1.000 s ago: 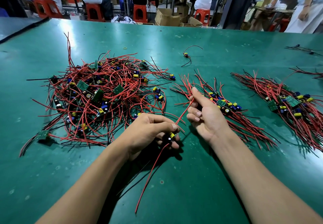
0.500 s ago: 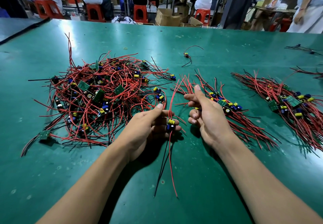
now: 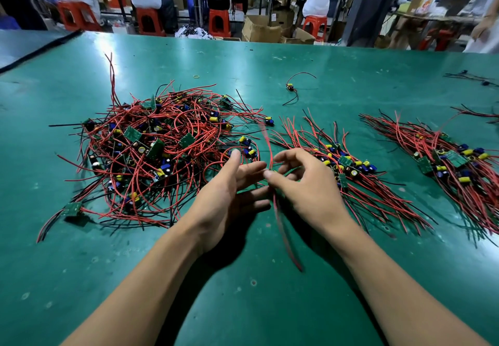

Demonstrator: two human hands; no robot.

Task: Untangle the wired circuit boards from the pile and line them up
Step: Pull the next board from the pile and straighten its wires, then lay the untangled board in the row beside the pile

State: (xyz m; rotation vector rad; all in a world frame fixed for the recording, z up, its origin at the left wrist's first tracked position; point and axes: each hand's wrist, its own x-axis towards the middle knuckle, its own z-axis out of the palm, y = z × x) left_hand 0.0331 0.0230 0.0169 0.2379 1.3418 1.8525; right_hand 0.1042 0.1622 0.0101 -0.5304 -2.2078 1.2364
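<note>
- Head view, left: a tangled pile (image 3: 151, 151) of thin red-wired green boards lies on the smooth green table (image 3: 243, 305).
- Centre: the left hand (image 3: 229, 197) has let go, fingers now straight.
- Beside it, the right hand (image 3: 307, 189) pinches the blurred red wire (image 3: 280, 227), near the lined-up rows (image 3: 348, 167) at right.

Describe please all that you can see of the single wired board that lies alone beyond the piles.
The lone wired board is small, with a yellow part on it; finer detail is too small to tell. One red wire curves away to the right; dark wires trail toward the near side. It lies on the green table, apart from the pile and the rows; only the table touches it.
</note>
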